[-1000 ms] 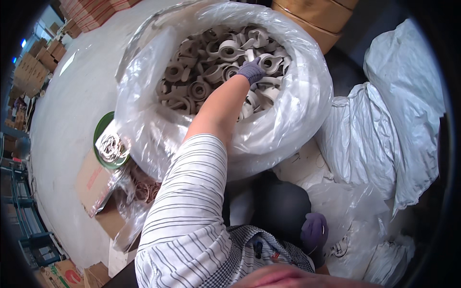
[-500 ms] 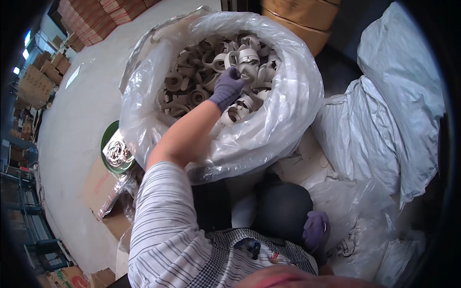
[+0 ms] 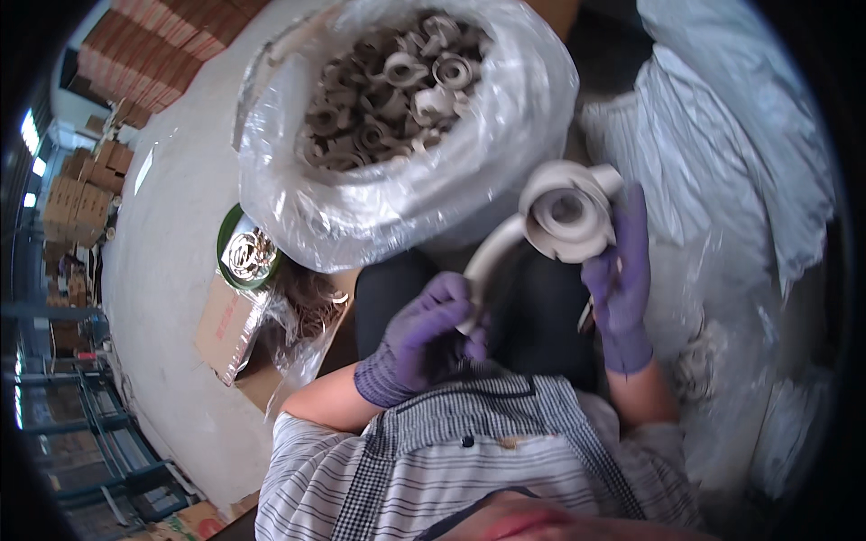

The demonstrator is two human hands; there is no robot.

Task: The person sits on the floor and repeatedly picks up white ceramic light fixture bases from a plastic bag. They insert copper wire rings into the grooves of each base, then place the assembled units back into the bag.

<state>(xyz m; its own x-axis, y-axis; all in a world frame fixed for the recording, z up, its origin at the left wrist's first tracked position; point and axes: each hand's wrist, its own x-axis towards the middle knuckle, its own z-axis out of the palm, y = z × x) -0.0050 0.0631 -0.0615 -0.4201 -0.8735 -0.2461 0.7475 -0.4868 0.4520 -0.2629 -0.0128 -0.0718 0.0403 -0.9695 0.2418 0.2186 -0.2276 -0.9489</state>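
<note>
The handled grey plastic part [image 3: 566, 215] was in the air above the person's lap [image 3: 546, 329], its ringed head up to the right. The gloved left hand [image 3: 428, 329] had its fingers curled around the end of the curved handle. The gloved right hand [image 3: 622, 270] stood upright against the far side of the head; whether it gripped there could not be told. A slim dark item [image 3: 586, 316] showed by its palm, too blurred to name.

With the left hold so far from the bulky head, the part seemed liable to twist or drop if the right hand lost contact. If the slim item was sharp, a slip might have nicked a glove.

Beyond, a plastic-lined bag [image 3: 334, 221] held many similar parts [image 3: 388, 108]. Left of the lap, a cardboard box flap [image 3: 221, 325] bore red printing, and the far stacked cartons [image 3: 140, 54] carried red lines. No lettering could be made out on the part.
</note>
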